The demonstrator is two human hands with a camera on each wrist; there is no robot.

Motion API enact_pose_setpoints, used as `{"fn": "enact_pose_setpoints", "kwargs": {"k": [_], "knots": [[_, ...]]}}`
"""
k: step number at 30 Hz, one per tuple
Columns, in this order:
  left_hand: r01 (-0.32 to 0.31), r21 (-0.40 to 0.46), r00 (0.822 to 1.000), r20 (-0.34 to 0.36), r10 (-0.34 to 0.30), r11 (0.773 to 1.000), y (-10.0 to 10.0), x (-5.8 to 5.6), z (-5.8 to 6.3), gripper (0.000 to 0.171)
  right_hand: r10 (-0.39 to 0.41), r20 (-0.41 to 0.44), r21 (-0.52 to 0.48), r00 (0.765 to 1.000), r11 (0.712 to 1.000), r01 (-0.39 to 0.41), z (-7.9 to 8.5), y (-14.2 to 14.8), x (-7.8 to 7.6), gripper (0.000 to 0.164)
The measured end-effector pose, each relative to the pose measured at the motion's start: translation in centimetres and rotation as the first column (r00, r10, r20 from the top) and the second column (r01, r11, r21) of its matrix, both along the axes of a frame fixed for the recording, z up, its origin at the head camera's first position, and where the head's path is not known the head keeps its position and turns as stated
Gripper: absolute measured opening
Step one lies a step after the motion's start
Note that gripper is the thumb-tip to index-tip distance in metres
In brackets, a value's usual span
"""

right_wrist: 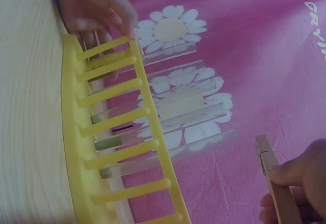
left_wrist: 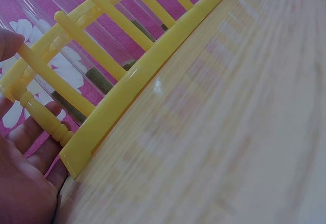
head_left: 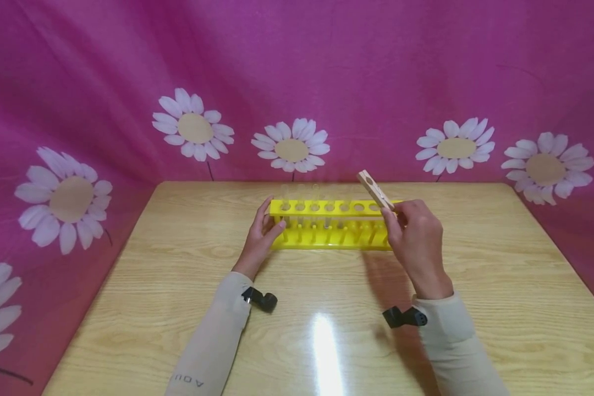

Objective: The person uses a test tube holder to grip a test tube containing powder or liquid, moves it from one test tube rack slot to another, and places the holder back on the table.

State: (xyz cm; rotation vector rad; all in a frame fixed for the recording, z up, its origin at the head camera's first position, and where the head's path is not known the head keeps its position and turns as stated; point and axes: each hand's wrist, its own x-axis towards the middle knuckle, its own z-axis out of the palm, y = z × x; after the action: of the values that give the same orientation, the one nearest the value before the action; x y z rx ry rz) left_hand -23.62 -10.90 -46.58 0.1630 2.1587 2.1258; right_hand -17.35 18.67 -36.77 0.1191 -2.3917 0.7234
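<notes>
A yellow test tube rack stands on the table. My left hand grips its left end, thumb in front and fingers behind. Clear test tubes stand in several of its holes toward the left, with a little greenish-brown material at their bottoms. In my right hand is a wooden test tube clamp, like a large clothespin, pinched between thumb and fingers. It tilts up and to the left over the right part of the rack, apart from the tubes. The rack's right end is hidden behind that hand.
The light wooden table has a bright reflection near its front. A magenta cloth with white daisies hangs behind the table and along both sides. Black camera mounts sit on both sleeved wrists.
</notes>
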Motion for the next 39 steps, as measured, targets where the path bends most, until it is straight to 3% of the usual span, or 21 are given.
{"fn": "enact_pose_setpoints", "kwargs": {"k": [12,21,28,33,35,39], "knots": [[-0.027,-0.002,0.998,-0.053,0.027,1.000,0.3,0.2,-0.2,0.067,-0.017,0.024,0.000,1.000,1.000,0.017,0.5,1.3,0.2,0.028],[-0.011,0.004,0.999,-0.051,0.011,1.000,0.1,0.3,-0.1,0.067,-0.076,0.180,0.050,0.981,0.996,0.068,1.2,2.7,0.0,0.033],[0.010,-0.006,1.000,-0.021,-0.010,1.000,0.2,1.7,2.6,0.069,-0.095,0.216,0.046,0.972,0.995,0.087,1.5,4.0,0.0,0.034],[0.014,-0.003,1.000,-0.024,-0.014,1.000,0.1,1.7,2.6,0.069,-0.101,0.303,0.043,0.948,0.995,0.092,1.7,5.4,0.2,0.038],[0.015,-0.002,1.000,-0.024,-0.015,1.000,0.1,1.7,2.5,0.070,-0.093,0.355,0.036,0.930,0.996,0.086,1.7,6.0,0.2,0.039],[0.014,0.007,1.000,-0.024,-0.014,1.000,0.0,0.9,1.3,0.071,-0.070,0.459,0.018,0.885,0.997,0.069,1.8,6.9,0.2,0.040]]}}
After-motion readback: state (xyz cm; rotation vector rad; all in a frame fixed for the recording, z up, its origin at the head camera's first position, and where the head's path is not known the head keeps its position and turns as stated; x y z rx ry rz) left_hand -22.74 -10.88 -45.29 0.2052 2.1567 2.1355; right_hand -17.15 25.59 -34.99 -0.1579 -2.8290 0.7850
